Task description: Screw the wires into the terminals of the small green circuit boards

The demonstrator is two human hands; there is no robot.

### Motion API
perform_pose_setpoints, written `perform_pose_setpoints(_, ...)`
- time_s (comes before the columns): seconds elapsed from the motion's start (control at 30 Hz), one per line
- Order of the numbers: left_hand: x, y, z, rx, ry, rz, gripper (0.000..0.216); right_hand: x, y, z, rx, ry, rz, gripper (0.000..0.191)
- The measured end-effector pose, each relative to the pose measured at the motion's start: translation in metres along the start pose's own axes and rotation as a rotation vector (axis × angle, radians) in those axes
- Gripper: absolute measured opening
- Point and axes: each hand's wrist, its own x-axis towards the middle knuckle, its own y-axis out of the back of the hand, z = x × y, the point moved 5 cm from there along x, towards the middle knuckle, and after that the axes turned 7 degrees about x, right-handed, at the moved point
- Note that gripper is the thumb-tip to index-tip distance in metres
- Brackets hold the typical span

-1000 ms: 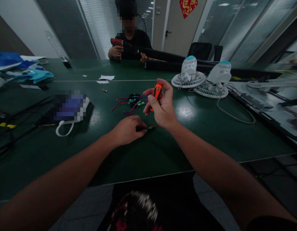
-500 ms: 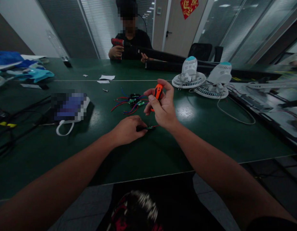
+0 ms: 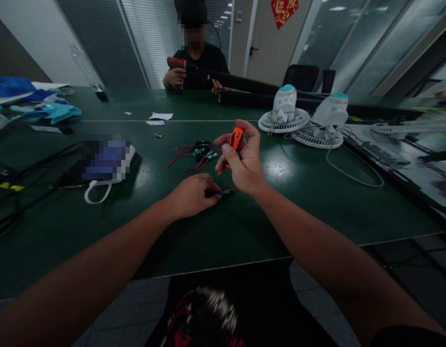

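Observation:
My right hand (image 3: 244, 164) is closed round the orange handle of a small screwdriver (image 3: 236, 139), held upright over a little green circuit board (image 3: 225, 192) on the green table (image 3: 136, 217). My left hand (image 3: 192, 195) rests on the table with its fingers pinched on the dark end of that board, pinning it down. Just beyond my hands lies a small heap of more green boards with red and blue wires (image 3: 196, 154).
Two white desk fans (image 3: 302, 120) lie face down at the right with a grey cable (image 3: 353, 173). A white pouch with a strap (image 3: 103, 168) lies at the left, blue cloth (image 3: 45, 108) farther left. Across the table a person (image 3: 196, 62) holds a red power tool.
My right hand's fingers have shifted slightly on the screwdriver handle, as if turning it. My left hand and the board stay where they were.

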Motion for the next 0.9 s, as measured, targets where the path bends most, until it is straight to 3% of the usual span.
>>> perform_pose_setpoints(0.23,-0.001,0.0,0.001,-0.022,-0.002,-0.004,0.022,-0.001,-0.003,-0.013,0.007,0.048,0.052,0.04)
perform_pose_setpoints(0.4,-0.001,0.001,0.002,-0.018,-0.035,0.013,0.023,0.002,0.005,-0.036,-0.221,0.191,0.208,0.023)
perform_pose_setpoints(0.53,-0.001,0.0,0.0,-0.008,-0.04,0.016,0.024,0.004,0.007,-0.051,-0.319,0.313,0.204,0.013)
perform_pose_setpoints(0.77,-0.002,0.0,0.0,-0.03,-0.045,0.023,0.022,0.002,0.002,-0.045,-0.267,0.222,0.161,0.03)
perform_pose_setpoints(0.9,-0.002,0.001,0.0,-0.037,-0.047,0.018,0.022,0.002,0.002,-0.043,-0.259,0.192,0.122,0.026)
